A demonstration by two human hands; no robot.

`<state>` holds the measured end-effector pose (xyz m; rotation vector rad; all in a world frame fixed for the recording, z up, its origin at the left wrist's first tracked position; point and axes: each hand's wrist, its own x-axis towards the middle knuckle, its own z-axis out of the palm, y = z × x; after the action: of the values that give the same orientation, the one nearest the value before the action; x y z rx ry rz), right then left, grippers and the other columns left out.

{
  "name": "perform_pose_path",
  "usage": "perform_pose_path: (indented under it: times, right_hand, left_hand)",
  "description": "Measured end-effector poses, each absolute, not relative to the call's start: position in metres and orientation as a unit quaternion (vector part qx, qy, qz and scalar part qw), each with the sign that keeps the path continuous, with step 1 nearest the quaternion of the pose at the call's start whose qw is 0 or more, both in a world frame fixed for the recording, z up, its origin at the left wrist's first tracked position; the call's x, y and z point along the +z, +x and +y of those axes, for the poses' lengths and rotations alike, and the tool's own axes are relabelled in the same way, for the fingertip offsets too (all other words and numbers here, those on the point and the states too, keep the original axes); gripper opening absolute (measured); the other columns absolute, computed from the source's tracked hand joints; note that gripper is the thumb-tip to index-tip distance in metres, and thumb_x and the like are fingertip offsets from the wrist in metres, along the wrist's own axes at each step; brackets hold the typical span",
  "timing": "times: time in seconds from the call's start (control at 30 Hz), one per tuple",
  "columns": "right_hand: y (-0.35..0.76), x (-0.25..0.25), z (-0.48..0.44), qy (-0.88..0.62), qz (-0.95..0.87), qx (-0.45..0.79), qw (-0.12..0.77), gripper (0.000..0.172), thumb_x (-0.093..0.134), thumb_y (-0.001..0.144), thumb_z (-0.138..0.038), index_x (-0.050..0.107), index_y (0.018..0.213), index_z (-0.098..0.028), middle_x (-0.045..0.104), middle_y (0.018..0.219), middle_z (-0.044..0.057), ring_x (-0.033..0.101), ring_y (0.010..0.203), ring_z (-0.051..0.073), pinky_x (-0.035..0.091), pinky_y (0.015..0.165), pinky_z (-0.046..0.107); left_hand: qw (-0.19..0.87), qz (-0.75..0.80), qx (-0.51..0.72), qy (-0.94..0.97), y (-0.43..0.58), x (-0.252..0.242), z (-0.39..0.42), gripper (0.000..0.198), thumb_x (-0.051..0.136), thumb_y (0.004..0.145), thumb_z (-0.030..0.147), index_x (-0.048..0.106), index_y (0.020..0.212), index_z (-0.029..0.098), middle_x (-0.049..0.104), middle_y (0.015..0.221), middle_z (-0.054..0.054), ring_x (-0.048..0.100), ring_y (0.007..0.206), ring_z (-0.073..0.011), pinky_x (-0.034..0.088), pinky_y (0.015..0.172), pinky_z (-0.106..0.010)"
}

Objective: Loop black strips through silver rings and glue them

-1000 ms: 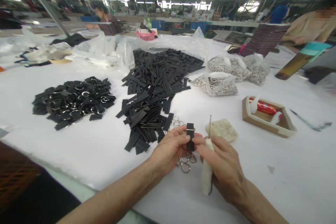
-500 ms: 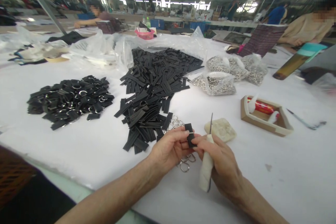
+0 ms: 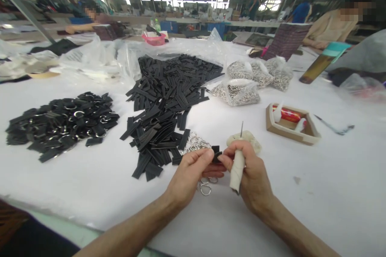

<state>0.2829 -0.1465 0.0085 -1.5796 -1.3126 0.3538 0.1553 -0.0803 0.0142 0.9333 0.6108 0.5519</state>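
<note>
We pinch a folded black strap tab [image 3: 215, 155] between the fingertips of our left hand [image 3: 193, 170] and right hand [image 3: 250, 172], just above the white table [image 3: 301, 209]; the right also closes around a white-handled awl [image 3: 237, 164], point up, kept ready. Loose metal rings [image 3: 196, 142] lie beneath, black strips [image 3: 163, 100] just beyond.

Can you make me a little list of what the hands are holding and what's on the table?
left hand: pinches a small black strap piece together with the right hand
right hand: grips a white-handled tool, thin metal tip pointing up
under the hands: loose metal rings
middle of table: pile of black strips
left side: pile of black pieces with rings
right side: bags of rings, small tray
</note>
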Motion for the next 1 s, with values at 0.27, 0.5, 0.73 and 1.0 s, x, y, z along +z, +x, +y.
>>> perform_pose_path:
  times: [0.27,0.5,0.73,1.0]
  right_hand:
    - [0.281,0.015,-0.143,-0.634,-0.454,0.285,0.557,0.017,0.057,0.077,-0.022,0.043,0.087,-0.024,0.053,0.070,-0.005,0.051,0.058,0.010,0.042,0.051,0.021]
    - [0.277,0.019,-0.139,-0.580,-0.397,0.320,0.635,0.023,0.065,0.070,-0.020,0.044,0.080,-0.023,0.055,0.076,-0.004,0.049,0.058,0.009,0.043,0.051,0.021]
    - [0.276,0.020,-0.141,-0.580,-0.407,0.304,0.637,0.018,0.065,0.071,-0.020,0.048,0.078,-0.022,0.056,0.078,-0.002,0.051,0.062,0.010,0.042,0.049,0.020]
    - [0.276,0.019,-0.141,-0.582,-0.422,0.292,0.631,0.018,0.063,0.072,-0.016,0.048,0.079,-0.023,0.055,0.079,-0.004,0.049,0.059,0.008,0.043,0.051,0.019]
  left_hand:
    - [0.784,0.300,0.242,0.486,0.155,0.019,-0.083,0.014,0.059,0.079,0.021,0.063,0.088,0.012,0.068,0.083,-0.008,0.064,0.079,-0.0193,0.049,0.078,-0.034]
    - [0.775,0.312,0.247,0.491,0.154,0.018,-0.083,0.013,0.059,0.079,0.022,0.065,0.087,0.014,0.069,0.080,-0.006,0.065,0.076,-0.0177,0.050,0.076,-0.031]
    - [0.788,0.305,0.239,0.479,0.154,0.017,-0.084,0.015,0.058,0.080,0.021,0.066,0.088,0.012,0.069,0.077,-0.007,0.065,0.077,-0.0184,0.050,0.077,-0.033]
    - [0.792,0.304,0.235,0.474,0.156,0.018,-0.084,0.015,0.057,0.078,0.020,0.066,0.087,0.010,0.067,0.076,-0.008,0.064,0.076,-0.0186,0.049,0.076,-0.033]
